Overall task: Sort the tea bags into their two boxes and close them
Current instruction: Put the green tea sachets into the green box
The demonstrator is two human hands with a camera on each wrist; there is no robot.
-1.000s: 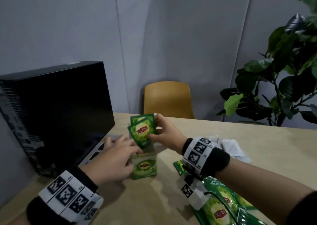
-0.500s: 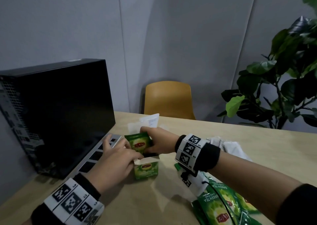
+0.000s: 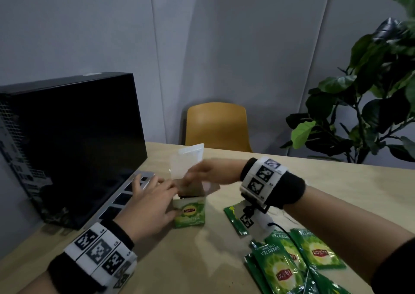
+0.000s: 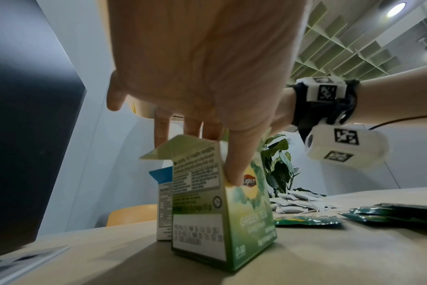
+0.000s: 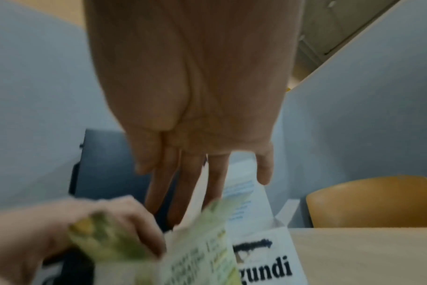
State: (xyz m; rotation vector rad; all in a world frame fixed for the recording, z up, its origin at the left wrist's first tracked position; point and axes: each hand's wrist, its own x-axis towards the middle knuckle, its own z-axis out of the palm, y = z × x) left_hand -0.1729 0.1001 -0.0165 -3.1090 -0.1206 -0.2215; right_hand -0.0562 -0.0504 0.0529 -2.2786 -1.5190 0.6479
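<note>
On the pale wooden counter, the left wrist view alone reveals a white and blue carton just behind the green cardboard tea box, plus loose white paper tea bags. The left hand grips the green box, thumb on its front. The right hand, blurred, reaches over the box top with straight fingers, holding nothing. Green foil tea sachets lie near the right forearm. Beyond stand grey partitions and a yellow chair.

Upright green tea box, flaps open, white box behind, green sachets nearby
</note>
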